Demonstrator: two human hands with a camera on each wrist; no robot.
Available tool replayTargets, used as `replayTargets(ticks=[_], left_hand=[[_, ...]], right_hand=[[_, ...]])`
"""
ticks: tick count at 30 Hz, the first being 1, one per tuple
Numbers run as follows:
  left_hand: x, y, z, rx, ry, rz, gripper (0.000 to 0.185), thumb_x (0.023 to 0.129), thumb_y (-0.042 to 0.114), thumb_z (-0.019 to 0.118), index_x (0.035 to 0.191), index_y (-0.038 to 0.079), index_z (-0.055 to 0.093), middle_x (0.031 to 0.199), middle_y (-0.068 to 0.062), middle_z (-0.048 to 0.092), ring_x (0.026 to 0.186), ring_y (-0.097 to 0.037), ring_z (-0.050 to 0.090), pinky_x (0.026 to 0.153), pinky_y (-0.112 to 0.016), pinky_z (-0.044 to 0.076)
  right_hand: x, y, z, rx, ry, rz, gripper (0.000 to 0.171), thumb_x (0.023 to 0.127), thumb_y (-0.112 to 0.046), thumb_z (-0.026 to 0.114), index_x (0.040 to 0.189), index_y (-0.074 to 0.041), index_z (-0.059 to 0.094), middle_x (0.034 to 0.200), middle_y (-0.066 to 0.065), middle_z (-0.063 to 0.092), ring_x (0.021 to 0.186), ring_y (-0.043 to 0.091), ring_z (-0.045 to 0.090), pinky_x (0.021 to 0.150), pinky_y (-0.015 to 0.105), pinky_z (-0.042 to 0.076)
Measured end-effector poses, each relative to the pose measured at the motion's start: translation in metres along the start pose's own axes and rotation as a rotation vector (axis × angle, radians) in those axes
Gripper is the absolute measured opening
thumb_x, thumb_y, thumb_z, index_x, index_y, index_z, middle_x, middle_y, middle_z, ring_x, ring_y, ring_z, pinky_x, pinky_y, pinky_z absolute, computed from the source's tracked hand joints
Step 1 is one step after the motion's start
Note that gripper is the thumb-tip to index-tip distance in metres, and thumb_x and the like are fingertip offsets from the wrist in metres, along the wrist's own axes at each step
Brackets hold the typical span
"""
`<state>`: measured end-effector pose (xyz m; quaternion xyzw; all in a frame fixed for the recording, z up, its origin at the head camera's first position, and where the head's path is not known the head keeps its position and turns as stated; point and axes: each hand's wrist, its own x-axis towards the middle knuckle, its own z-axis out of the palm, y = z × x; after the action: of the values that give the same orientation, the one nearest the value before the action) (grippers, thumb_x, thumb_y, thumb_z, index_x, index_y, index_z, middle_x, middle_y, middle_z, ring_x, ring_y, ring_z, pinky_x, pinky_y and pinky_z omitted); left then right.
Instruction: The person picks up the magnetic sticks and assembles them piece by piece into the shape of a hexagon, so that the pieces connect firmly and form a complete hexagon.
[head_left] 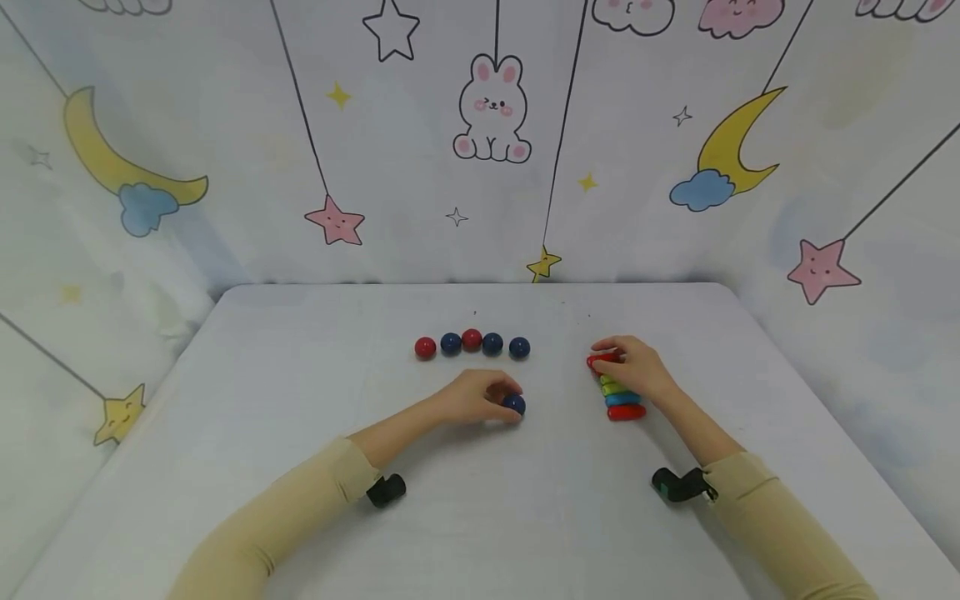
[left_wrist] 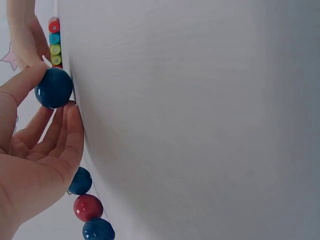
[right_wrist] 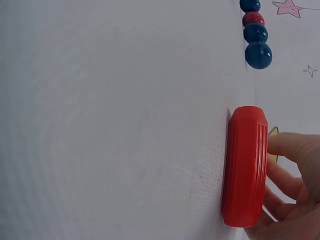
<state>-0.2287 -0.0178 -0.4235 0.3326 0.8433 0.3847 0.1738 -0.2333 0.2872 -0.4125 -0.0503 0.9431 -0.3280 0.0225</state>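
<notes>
Between the thumb and curled fingers of my left hand [head_left: 474, 395] is a shiny blue ball [head_left: 513, 405], low over the white table. The left wrist view shows that ball [left_wrist: 54, 88] close up, thumb on one side and fingertips on the other. Farther right lies a short row of coloured bars: a near red bar [head_left: 626, 412], a blue bar [head_left: 622, 400], yellow-green bars [head_left: 612, 386] and a far red bar [head_left: 600, 362]. My right hand [head_left: 636, 367] pinches the far red bar. In the right wrist view the near red bar [right_wrist: 245, 167] covers part of the hand.
Behind my left hand stands a loose row of balls: a red ball [head_left: 425, 348], a blue ball [head_left: 451, 344], another red ball [head_left: 472, 339] and two more blue ones. A printed cloth [head_left: 420, 142] hangs behind the table [head_left: 300, 333]. Dark wrist cameras [head_left: 386, 490] sit below the sleeves.
</notes>
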Motion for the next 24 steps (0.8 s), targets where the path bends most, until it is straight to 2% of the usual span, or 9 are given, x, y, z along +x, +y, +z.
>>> replayTargets(ticks=[6,14,24], left_hand=[[-0.026,-0.005,-0.003,-0.016,0.023,-0.038,0.036,0.078,0.033,0.073,0.109,0.019,0.063,0.089,0.010,0.059,0.084,-0.008,0.053,0.076,-0.023,0.045],[-0.060,-0.009,-0.008,-0.039,0.038,-0.041,0.035,0.079,0.032,0.072,0.110,0.017,0.063,0.088,0.009,0.059,0.082,-0.010,0.054,0.075,-0.024,0.047],[-0.088,-0.009,-0.011,-0.079,0.063,-0.101,0.033,0.079,0.029,0.072,0.108,0.016,0.063,0.088,0.005,0.058,0.083,-0.011,0.054,0.074,-0.023,0.047]], right_hand=[[0.002,-0.003,0.004,-0.057,0.007,-0.048,0.035,0.087,-0.020,0.062,0.118,-0.004,0.058,0.122,0.021,0.050,0.102,0.034,0.049,0.083,0.046,0.045],[0.006,-0.007,0.011,-0.084,-0.015,-0.104,0.032,0.085,-0.015,0.064,0.115,-0.007,0.060,0.118,0.018,0.055,0.102,0.032,0.051,0.085,0.047,0.043],[0.007,-0.022,0.024,-0.116,-0.026,-0.232,0.026,0.082,-0.008,0.066,0.108,-0.007,0.064,0.108,0.013,0.061,0.093,0.027,0.053,0.082,0.044,0.045]])
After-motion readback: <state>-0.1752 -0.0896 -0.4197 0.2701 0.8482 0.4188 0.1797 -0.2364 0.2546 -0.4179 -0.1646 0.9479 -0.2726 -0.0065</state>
